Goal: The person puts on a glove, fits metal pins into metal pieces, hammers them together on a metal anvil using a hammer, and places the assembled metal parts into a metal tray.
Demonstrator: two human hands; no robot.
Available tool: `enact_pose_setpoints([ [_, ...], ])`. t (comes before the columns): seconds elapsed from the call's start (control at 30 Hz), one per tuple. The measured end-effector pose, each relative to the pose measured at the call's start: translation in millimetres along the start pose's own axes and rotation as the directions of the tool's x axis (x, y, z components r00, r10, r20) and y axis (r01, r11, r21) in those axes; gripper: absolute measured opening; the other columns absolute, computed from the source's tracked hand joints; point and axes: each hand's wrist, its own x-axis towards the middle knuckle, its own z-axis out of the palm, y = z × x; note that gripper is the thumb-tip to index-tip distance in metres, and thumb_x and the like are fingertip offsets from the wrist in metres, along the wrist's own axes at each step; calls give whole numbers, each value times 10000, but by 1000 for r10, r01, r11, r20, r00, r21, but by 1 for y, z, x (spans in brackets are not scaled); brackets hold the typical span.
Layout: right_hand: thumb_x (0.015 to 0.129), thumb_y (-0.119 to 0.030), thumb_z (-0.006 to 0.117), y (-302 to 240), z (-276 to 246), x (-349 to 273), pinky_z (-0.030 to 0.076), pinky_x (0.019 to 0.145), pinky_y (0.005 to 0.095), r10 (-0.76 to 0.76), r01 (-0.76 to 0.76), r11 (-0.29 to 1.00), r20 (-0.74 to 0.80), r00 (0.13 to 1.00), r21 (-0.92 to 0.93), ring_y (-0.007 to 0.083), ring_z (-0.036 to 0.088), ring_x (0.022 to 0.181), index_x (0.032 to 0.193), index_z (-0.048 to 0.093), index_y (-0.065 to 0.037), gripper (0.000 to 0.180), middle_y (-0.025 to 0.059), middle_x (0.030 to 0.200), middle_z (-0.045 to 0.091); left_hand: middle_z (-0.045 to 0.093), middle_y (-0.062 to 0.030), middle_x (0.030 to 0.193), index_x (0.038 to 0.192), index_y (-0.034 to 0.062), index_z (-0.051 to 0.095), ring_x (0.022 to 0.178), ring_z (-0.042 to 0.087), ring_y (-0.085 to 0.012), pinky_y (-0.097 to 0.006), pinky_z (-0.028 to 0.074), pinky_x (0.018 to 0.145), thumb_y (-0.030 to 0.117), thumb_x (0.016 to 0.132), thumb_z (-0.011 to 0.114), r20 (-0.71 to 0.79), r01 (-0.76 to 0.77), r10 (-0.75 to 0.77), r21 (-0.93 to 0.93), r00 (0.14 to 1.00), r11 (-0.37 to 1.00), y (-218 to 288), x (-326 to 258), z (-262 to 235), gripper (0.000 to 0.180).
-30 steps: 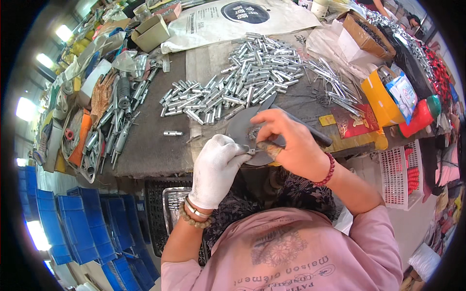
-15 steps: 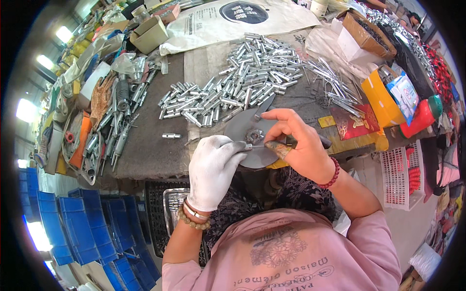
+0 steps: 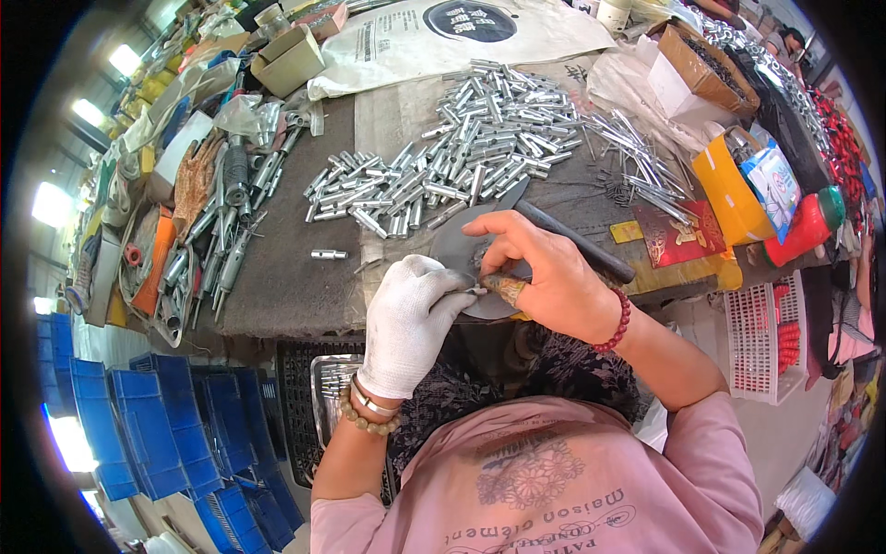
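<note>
My left hand (image 3: 411,314), in a white knit glove, pinches a small silver metal piece (image 3: 479,290) that is mostly hidden by the fingertips. My bare right hand (image 3: 558,282) meets it there with thumb and index finger closed; a worn wrapping (image 3: 503,288) covers the thumb, and what sits in this pinch is too small to make out. Both hands are over the near edge of a grey round plate (image 3: 452,242). Beyond them lies a heap of silver metal tubes (image 3: 489,134). A single tube (image 3: 329,254) rests apart, left of the plate.
A dark bar-shaped handle (image 3: 591,251) lies right of the plate. Thin metal rods (image 3: 637,162), a red packet (image 3: 678,231), a yellow box (image 3: 729,189) and a red bottle (image 3: 803,229) stand further right. Tools (image 3: 231,203) crowd the table's left; blue crates (image 3: 148,415) stand below.
My two hands have come closer together, and the metal piece between them shows less. My right hand has shifted left and slightly down; the dark handle beside the plate is more exposed.
</note>
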Motion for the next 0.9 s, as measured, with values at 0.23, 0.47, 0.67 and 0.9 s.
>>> enact_pose_setpoints([
  [0.23,785,129,688,-12,-2,3,569,866,391,-46,59,979,70,996,-196,302,729,934,1361,588,-50,611,104,944,728,682,-96,935,923,68,765,928,662,-334,-434,533,842,81,795,853,57,15,-13,-24,998,1000,0,3,-4,156],
  [0.47,852,-20,648,-41,6,2,531,844,429,-237,309,789,201,951,-532,307,655,905,1184,568,-60,344,91,891,646,677,-104,937,948,65,767,931,663,-346,-443,537,834,74,787,851,16,42,-43,53,999,998,4,0,-1,182],
  [0.67,845,-25,701,-32,-10,-3,537,868,434,-21,116,858,191,981,-501,315,670,972,1371,596,-76,538,115,957,672,671,-96,921,941,72,769,919,658,-332,-437,538,833,72,785,856,5,-36,36,-34,999,999,-6,0,4,179],
  [0.9,785,-14,757,-2,-53,-22,536,930,447,-86,12,669,-62,994,-743,351,651,1044,1348,658,-74,574,114,1061,676,656,-107,903,900,15,757,899,656,-291,-388,526,813,28,799,850,33,40,-37,-74,999,996,5,1,-2,138],
])
